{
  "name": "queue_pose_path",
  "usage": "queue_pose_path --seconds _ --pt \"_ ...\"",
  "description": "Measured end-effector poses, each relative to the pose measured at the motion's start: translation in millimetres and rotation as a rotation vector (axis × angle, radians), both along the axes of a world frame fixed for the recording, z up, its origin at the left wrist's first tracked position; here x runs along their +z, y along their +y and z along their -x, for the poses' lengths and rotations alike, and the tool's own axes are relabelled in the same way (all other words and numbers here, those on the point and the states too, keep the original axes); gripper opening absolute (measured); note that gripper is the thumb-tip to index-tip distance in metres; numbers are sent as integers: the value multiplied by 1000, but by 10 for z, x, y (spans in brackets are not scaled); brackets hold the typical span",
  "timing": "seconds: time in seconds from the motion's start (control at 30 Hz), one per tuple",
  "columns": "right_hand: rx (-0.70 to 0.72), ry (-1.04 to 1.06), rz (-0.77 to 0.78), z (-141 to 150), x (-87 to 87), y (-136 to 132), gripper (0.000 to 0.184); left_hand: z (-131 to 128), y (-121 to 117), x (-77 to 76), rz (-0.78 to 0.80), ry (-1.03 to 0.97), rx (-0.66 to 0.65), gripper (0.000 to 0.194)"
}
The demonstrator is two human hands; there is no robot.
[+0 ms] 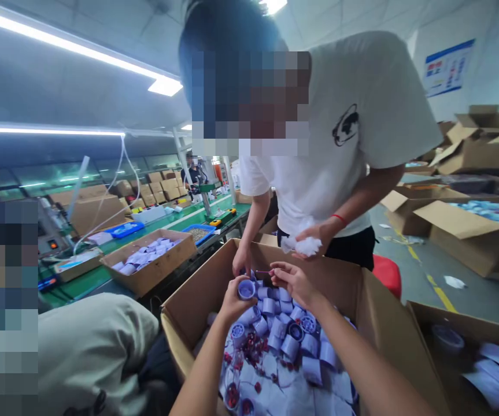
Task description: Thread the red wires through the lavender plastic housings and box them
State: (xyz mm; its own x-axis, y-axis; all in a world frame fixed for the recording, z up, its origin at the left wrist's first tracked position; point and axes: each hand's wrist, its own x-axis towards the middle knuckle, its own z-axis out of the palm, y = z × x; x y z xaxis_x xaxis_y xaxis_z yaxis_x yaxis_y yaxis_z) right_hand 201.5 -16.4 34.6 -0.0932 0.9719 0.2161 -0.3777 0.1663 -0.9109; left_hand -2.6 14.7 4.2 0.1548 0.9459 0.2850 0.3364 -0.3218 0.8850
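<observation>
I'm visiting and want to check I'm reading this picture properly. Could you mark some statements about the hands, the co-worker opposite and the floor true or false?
1. The left hand holds a cup. True.
2. The right hand is empty. False: its fingers hold a thin rod.
3. The co-worker across the box wears a red wristband. True.
4. That person's shirt is plain black. False: it is white with a dark print.
5. The floor line is yellow. True.
</observation>
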Motion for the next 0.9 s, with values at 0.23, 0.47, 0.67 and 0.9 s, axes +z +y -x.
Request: queue_pose_path --seconds 0.23,0.47,0.67,0.9 --pt "73 23 -6 119 42 -116 48 1 53 -26 -224 21 -58 56" --pt "72 -25 16 169 -1 -97 47 -75 47 -86 -300 36 -104 53" --pt "64 -61 5 176 2 -110 49 -123 -1 -57 -344 77 -113 48" --pt "-10 -200 -66 212 -69 -45 55 -171 -87 76 -441 134 -98 39"
